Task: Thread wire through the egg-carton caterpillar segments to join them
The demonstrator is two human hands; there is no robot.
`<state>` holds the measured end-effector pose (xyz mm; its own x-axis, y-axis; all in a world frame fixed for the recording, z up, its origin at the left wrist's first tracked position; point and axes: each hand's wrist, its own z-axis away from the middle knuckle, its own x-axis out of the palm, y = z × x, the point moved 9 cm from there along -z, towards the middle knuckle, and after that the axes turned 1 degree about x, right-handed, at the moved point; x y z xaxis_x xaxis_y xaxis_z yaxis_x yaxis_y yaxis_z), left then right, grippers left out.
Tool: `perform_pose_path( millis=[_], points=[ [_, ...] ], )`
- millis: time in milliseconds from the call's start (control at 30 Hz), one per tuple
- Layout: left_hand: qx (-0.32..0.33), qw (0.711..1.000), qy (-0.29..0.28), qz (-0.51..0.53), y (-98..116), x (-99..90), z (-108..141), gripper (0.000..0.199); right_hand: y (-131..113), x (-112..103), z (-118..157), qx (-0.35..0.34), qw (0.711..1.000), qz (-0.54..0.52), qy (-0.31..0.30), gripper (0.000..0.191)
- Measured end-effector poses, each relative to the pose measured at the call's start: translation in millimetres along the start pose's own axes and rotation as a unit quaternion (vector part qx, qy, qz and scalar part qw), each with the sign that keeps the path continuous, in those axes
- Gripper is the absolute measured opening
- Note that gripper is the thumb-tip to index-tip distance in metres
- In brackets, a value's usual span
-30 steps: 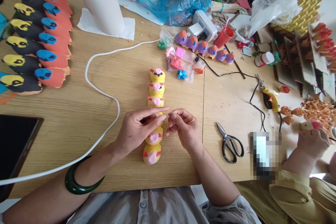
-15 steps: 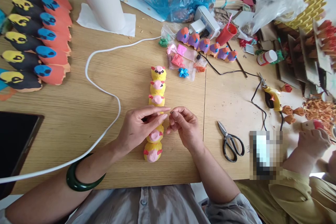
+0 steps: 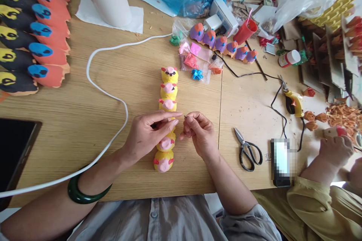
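Note:
A row of yellow clay-covered animal figures, with pink faces and red ears, lies lengthwise on the table in front of me. My left hand is over the middle of the row and hides part of it. Its index finger and thumb are stretched out and apart, the other fingers partly hidden behind them. Just right of the row, my right hand pinches a tiny dark bit of clay between thumb and index finger, close to the left fingertips. The topmost figure has black eyes; the second has one black mark.
Bags of coloured clay and a purple-orange figure row lie beyond. Scissors and a phone are at right, near a co-worker's hand. A white cable crosses the left; painted figures stand there.
The dark bit in my right fingertips now shows more clearly, and a small gap separates the two hands' fingertips. The whole view has shifted slightly.

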<state>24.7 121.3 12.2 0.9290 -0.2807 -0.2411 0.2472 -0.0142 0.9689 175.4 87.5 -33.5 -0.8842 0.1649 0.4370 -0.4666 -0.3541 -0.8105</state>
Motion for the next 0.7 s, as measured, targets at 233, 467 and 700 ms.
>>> perform_pose_path(
  millis=[233, 467, 700],
  points=[
    [0.005, 1.0, 0.003, 0.002, 0.9, -0.3, 0.0, 0.023, -0.3, -1.0, -0.1, -0.003, 1.0, -0.006, 0.003, 0.034],
    [-0.014, 1.0, -0.004, 0.023, 0.3, 1.0, 1.6, 0.022, 1.8, 1.5, 0.2, 0.009, 1.0, 0.002, -0.007, 0.038],
    [-0.023, 0.999, -0.007, 0.042, 2.8, 2.1, 2.5, 0.018, 3.4, 3.9, 2.0, 0.015, 1.0, 0.011, -0.018, 0.034]
  ],
)
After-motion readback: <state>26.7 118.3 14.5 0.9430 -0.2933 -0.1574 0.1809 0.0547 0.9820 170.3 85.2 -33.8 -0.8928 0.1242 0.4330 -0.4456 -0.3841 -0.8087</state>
